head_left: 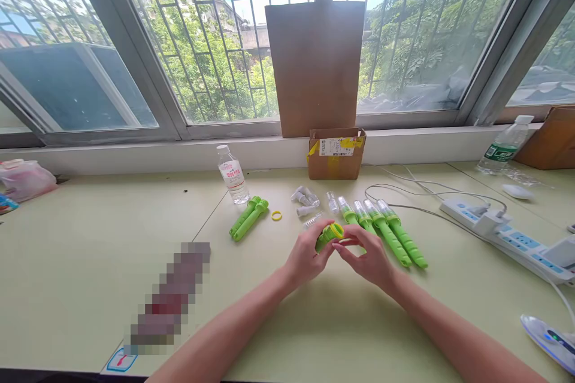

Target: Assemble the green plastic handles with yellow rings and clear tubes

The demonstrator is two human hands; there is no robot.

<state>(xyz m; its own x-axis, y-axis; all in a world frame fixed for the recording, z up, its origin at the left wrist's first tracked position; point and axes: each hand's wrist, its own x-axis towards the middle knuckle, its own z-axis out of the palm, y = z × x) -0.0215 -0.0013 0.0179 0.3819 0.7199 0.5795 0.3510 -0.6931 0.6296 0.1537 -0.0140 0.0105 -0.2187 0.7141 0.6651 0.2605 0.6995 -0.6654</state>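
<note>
My left hand (306, 251) is wrapped round a green plastic flashlight-shaped tube (321, 242), its wide end tilted up to the right. A yellow ring (336, 230) sits at that wide end. My right hand (371, 256) has thumb and fingers pinched at the ring's right edge. Just beyond my hands lie several green tubes with clear heads (395, 233), side by side. Loose clear plastic pieces (307, 196) lie behind my left hand. Further left are two green tubes without clear heads (249, 218) and a loose yellow ring (277, 215).
A water bottle (233, 176) stands at the back left, another bottle (505, 146) at the far right. An open cardboard box (336, 164) is against the sill. On the right lie a power strip (516, 239) and cables (422, 209). A blurred-out object (173, 293) lies left.
</note>
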